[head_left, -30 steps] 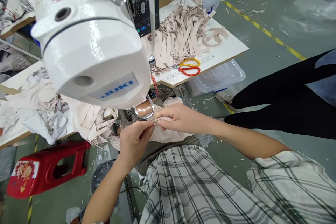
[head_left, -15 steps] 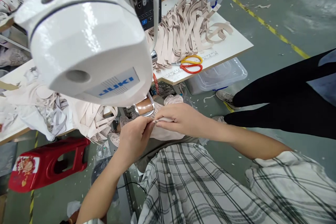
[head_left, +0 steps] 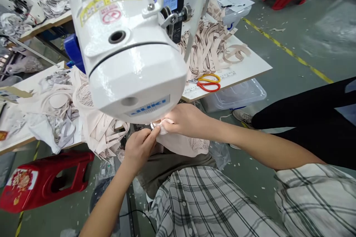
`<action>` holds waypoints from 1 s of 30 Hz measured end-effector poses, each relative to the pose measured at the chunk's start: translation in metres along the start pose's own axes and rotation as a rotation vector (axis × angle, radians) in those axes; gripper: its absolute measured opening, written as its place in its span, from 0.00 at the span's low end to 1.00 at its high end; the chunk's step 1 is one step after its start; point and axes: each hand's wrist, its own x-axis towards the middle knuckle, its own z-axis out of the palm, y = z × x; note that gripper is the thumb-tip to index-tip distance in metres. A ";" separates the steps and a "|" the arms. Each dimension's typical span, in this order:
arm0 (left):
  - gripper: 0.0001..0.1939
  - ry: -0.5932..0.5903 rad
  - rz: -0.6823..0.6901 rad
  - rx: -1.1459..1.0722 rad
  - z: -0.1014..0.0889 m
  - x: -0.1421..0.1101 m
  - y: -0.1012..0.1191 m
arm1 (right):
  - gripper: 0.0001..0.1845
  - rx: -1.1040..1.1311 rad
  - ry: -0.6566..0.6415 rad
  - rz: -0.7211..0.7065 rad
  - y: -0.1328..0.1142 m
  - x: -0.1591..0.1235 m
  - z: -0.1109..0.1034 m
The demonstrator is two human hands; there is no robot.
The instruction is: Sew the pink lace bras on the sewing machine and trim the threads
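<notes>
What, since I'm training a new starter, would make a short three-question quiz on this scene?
1. Multiple choice: what lies beside the pale strips on the table?
A) a hammer
B) scissors
C) a mug
2. True or false: the left hand and the right hand both hold the pale cloth.
3. Fill in: the stool at the picture's left is coloured ____.
Key: 1 B; 2 true; 3 red.
</notes>
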 end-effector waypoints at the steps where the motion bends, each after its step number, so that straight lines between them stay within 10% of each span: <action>1: 0.20 -0.002 0.026 0.007 0.001 -0.001 -0.004 | 0.13 -0.012 -0.002 0.006 -0.001 0.000 0.000; 9: 0.21 -0.049 0.136 0.218 0.000 0.008 -0.008 | 0.12 -0.046 0.078 -0.035 0.007 -0.006 0.008; 17: 0.19 -0.231 -0.058 0.256 -0.013 0.018 0.018 | 0.12 -0.199 0.610 -0.200 0.017 -0.036 0.051; 23: 0.24 -0.321 0.249 0.283 -0.012 0.014 -0.019 | 0.12 -0.095 0.527 -0.111 0.017 -0.038 0.059; 30: 0.17 -0.177 0.154 0.288 -0.010 0.031 0.008 | 0.25 0.538 0.462 0.066 0.028 -0.046 0.083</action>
